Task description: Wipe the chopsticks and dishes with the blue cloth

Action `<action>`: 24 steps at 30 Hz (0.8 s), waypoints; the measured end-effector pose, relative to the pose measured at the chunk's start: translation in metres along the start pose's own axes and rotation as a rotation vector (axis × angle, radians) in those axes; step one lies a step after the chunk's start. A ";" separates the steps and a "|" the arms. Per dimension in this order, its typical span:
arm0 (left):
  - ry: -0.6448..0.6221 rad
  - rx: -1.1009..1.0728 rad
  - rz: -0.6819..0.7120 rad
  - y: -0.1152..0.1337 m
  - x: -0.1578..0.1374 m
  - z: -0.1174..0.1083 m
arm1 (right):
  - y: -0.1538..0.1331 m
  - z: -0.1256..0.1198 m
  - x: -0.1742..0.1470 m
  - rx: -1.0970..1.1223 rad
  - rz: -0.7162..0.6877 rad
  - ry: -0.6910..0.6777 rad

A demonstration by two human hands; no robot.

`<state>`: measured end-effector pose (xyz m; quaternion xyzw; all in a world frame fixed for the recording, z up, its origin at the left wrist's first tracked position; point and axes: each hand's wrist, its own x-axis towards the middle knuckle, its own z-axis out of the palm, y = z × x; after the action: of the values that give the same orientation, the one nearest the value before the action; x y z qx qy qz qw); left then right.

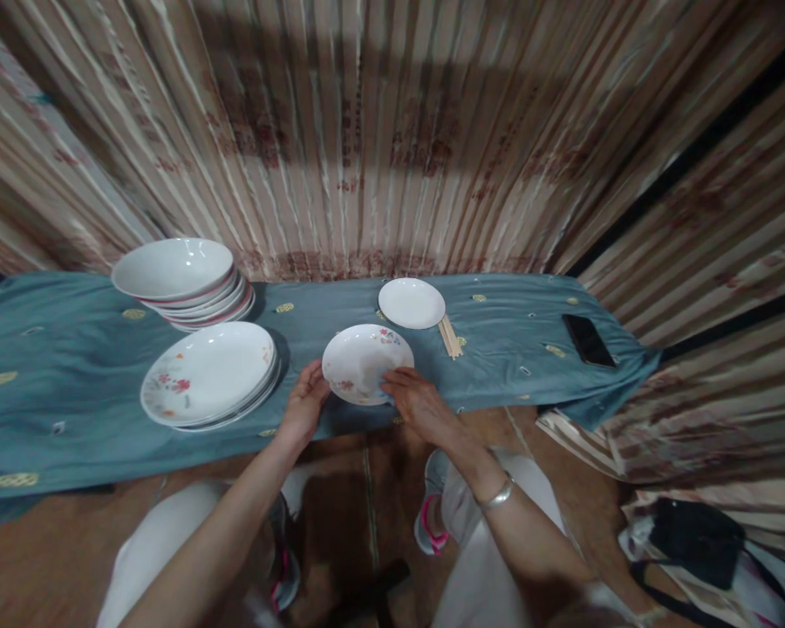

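A small white plate with floral sprigs (357, 353) is tilted toward me near the front edge of the cloth-covered table. My left hand (306, 406) is closed on its left rim, thumb side against the edge. Over the right rim, my right hand (422, 406) curls its fingers onto the plate's face. A pale bluish patch shows under those fingertips; I cannot make out what it is. Just behind is a plain white plate (412, 303) with a thin dark rim, lying flat. Several wooden chopsticks (450, 338) stick out from beside it.
At left stands a stack of white bowls (176, 269); before it lies a stack of larger floral plates (209, 371). A black phone (587, 340) rests at the table's right end. Behind the blue-green tablecloth (327, 301) hangs a pleated curtain (366, 131). A black bag (697, 541) sits lower right.
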<state>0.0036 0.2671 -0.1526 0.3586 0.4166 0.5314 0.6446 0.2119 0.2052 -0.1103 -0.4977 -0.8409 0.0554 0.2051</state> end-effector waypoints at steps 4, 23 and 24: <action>-0.012 0.008 0.009 0.002 0.000 0.002 | 0.015 -0.003 -0.003 -0.027 0.072 0.051; 0.004 0.067 0.020 0.002 -0.001 0.001 | 0.072 0.009 0.038 0.034 0.415 0.237; 0.005 0.073 0.021 0.003 -0.001 0.001 | 0.073 0.008 0.037 0.037 0.423 0.225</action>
<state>0.0036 0.2664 -0.1491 0.3852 0.4334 0.5234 0.6243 0.2529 0.2742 -0.1284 -0.6619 -0.6887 0.0567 0.2905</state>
